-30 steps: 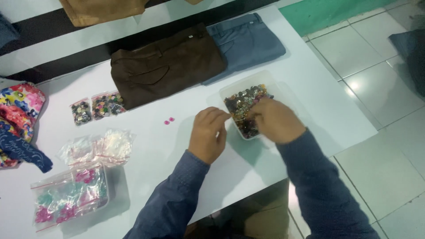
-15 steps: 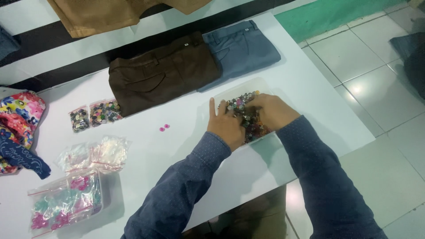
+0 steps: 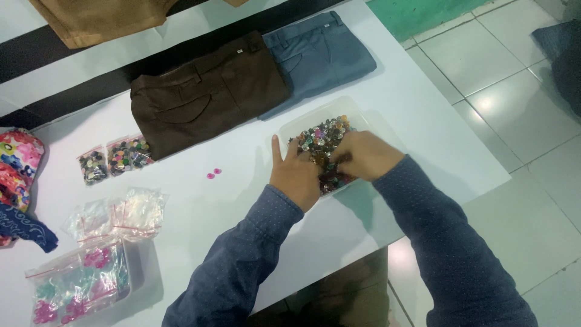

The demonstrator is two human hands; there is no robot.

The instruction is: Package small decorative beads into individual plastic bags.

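Both hands had closed in over the tray [image 3: 289,128]: left hand [image 3: 296,175] spread flat, right hand [image 3: 362,154] curled among the buttons [image 3: 321,138] (grip unclear), sorting; a careful single pick seemed due.

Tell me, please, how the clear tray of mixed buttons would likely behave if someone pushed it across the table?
The clear tray looks thin, so it may flex. Heaped buttons probably shift or spill. On the smooth white table it would likely slide easily.

- Both hands sit in a clear plastic tray [image 3: 289,128] heaped with mixed buttons [image 3: 324,134]: left hand [image 3: 296,175] flat, fingers spread; right hand [image 3: 363,154] curled over the heap.
- Two pink buttons [image 3: 213,174] lie loose on the white worktop [image 3: 200,212].
- Folded brown trousers [image 3: 206,91] and blue-grey trousers [image 3: 321,54] lie beyond the tray.
- Small bags of buttons [image 3: 115,157] lie to the left.
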